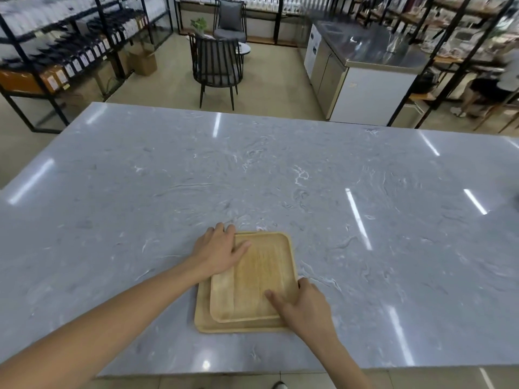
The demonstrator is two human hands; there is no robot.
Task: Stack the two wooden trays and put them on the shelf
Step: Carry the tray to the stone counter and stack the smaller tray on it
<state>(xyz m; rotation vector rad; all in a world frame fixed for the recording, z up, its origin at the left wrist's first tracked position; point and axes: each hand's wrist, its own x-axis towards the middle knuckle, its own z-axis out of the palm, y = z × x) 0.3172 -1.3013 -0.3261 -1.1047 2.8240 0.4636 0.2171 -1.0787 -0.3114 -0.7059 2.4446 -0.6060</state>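
Gripping stacked trays on table (365,220) — left hand (217,252) holding big tray (202,313) far-left, right hand (302,307) clasping small tray (252,279) near-right.

Left hand (217,252): palm down, fingers spread flat. Right hand (302,306): fingers curled, thumb extended. Both forearms bare, reaching forward.

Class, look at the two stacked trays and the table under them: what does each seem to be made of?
Smaller tray and larger tray: light wood, matte, with straight visible grain. Table: glossy grey surface with white veining and sharp lamp reflections, probably polished marble or an imitation stone.
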